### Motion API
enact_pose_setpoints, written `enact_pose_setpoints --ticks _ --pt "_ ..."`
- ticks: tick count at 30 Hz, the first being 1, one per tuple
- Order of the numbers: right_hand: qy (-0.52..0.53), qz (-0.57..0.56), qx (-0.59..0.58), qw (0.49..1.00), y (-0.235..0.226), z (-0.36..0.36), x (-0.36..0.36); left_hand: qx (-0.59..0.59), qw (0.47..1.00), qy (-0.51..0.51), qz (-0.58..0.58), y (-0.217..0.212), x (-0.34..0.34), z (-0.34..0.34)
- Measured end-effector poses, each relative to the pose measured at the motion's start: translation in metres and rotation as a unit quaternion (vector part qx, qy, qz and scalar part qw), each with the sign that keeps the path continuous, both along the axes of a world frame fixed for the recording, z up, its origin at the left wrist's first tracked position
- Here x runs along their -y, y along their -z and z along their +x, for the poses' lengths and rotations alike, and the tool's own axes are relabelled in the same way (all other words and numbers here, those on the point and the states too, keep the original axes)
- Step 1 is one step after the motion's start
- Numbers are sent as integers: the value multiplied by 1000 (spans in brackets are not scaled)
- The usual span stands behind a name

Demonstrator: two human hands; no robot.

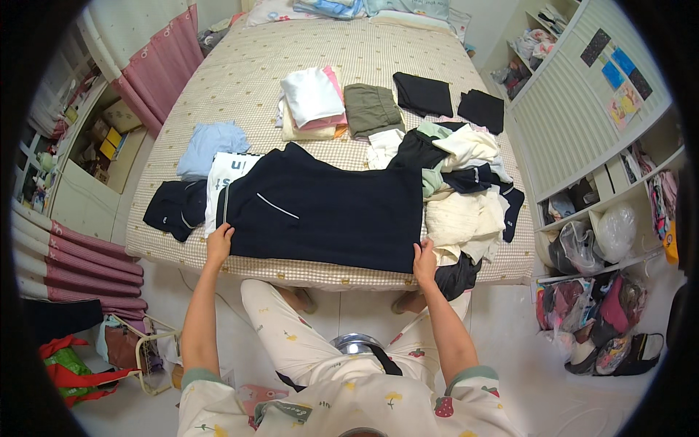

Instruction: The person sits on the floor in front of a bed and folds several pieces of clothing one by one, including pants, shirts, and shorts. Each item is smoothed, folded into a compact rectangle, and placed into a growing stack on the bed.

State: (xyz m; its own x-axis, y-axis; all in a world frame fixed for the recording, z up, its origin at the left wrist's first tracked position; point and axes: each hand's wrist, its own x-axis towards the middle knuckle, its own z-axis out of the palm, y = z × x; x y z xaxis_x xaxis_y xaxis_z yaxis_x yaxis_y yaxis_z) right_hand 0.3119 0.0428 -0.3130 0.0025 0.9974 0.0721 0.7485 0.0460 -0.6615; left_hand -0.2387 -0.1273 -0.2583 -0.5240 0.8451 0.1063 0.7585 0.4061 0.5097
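Grip: your left hand (pixel 220 242) and right hand (pixel 424 262) pinch the dark garment (pixel 328 211) by its near corners.
Dark garment: spread along the bed's (pixel 240 80) near edge; uneven pulling could skew it.
Cream clothes (pixel 466 222): bed's near right; your right fingers could snag them.

Teal lettering (pixel 238 165) on white garment (pixel 215 198); script (pixel 297 413) on patterned shirt (pixel 346 404).

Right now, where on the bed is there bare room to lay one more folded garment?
Widest: the bedspread between the pillows and the white-topped stack. Smaller: between that stack and the light blue garment. Crowded: the right front, where the loose heap lies beside the navy garment.
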Motion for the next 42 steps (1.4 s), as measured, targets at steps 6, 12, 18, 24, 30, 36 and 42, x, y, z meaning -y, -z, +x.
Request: enact_pose_setpoints --ticks 6,12,18,24,30,36,42 --pt "-58 162 172 970 -37 -16 11 -60 995 -55 -57 -58 -21 43" --pt "-226 145 260 927 -33 -56 3 -59 996 25 67 -62 -86 40" --pt "-242 224 198 923 -74 -85 -85 -177 975 48 128 -49 -188 19" --pt "-150 208 285 923 -82 -78 -186 -43 975 -128 -179 -48 -275 22" --pt "-103 19 228 968 -95 -78 -211 251 953 -91 -140 -21 -287 -27" --pt "-247 246 104 931 -123 -55 -143 156 959 182 151 -61 -223 -22" --pt "-358 161 213 895 -94 -3 -26 40 984 169 25 -71 -57 -3"
